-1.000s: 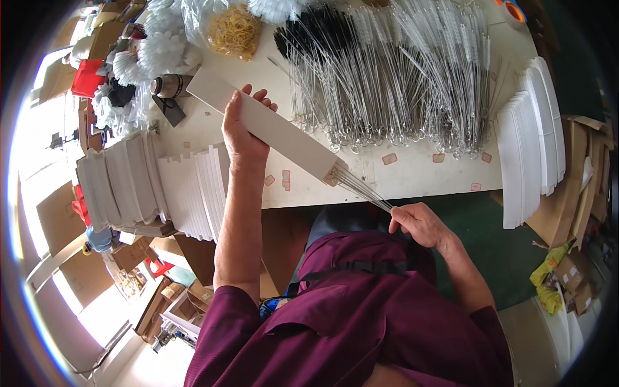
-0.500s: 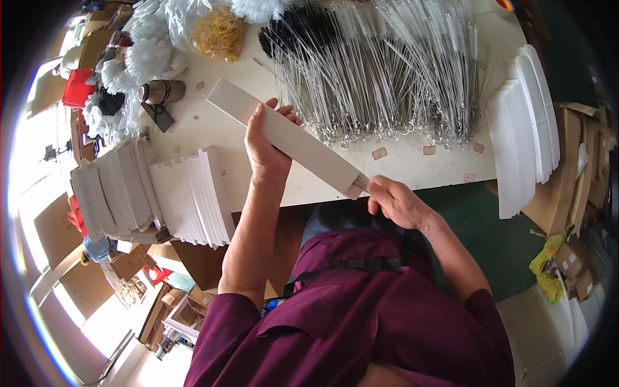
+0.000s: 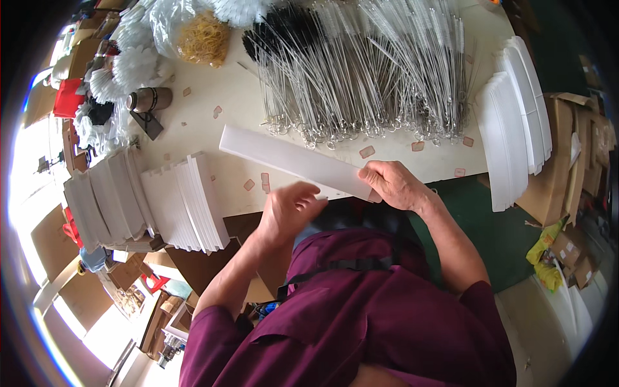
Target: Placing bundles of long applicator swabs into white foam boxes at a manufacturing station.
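Note:
A long, narrow white carton (image 3: 293,161) slants over the near edge of the table. My right hand (image 3: 394,185) is closed on its lower right end, with the thumb on top. My left hand (image 3: 290,209) is off the carton, just below its near long side; its fingers are loosely curled and apart, somewhat blurred, with nothing visible in them. Beyond the carton, many wire-handled cleaning brushes (image 3: 367,84) lie in a wide heap, their ring ends toward me. Some have black bristles (image 3: 287,32), the others white.
Stacks of flat white cartons stand at the table's left (image 3: 184,203) and right (image 3: 506,142) edges. A metal flask (image 3: 149,99), a bag of yellow rubber bands (image 3: 203,39) and white bristle bundles (image 3: 135,68) sit at the far left. Brown cardboard boxes (image 3: 561,161) are on the right.
My left hand has let go of the carton and drawn back toward me. My right hand now grips the carton's end, where thin rod ends stuck out before. The carton has tilted flatter.

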Tool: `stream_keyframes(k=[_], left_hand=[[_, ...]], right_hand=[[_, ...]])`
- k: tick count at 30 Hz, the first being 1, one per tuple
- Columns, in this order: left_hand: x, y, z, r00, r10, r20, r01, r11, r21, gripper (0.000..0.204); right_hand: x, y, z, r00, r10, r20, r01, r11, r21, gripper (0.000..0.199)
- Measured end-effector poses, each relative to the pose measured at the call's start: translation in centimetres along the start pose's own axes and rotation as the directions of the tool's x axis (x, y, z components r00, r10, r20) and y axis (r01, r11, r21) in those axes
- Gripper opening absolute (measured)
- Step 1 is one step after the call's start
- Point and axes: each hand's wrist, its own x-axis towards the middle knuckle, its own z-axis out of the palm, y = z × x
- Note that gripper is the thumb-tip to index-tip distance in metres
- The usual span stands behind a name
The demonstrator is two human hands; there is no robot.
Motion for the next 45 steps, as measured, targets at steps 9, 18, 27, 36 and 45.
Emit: stream_keyframes(k=[9, 18, 27, 36, 45], left_hand=[[3.4, 2.0, 1.9, 0.853, 0.406, 0.328, -0.521, 0.650, 0.553, 0.072], [3.2, -1.3, 1.9, 0.871, 0.476, 0.123, -0.463, 0.711, 0.530, 0.037], [3.7, -1.4, 3.6, 0.884, 0.465, 0.043, -0.411, 0.731, 0.545, 0.044], [3.6, -1.6, 4.0, 0.923, 0.384, 0.016, -0.331, 0.775, 0.538, 0.044], [3.4, -1.7, 4.5, 0.939, 0.342, 0.032, -0.304, 0.787, 0.537, 0.050]], right_hand=[[-0.2, -3.1, 0.4, 0.989, 0.036, 0.143, -0.027, 0.997, -0.069, 0.048], [-1.8, -3.9, -4.2, 0.959, -0.145, -0.242, 0.016, 0.885, -0.466, 0.047], [-1.5, -0.6, 0.7, 0.841, -0.190, -0.506, 0.057, 0.962, -0.267, 0.034], [-2.7, 1.1, 0.3, 0.935, 0.071, -0.347, 0.118, 0.861, 0.495, 0.038], [-3.0, 2.6, 0.4, 0.915, 0.148, -0.374, 0.154, 0.729, 0.667, 0.022]])
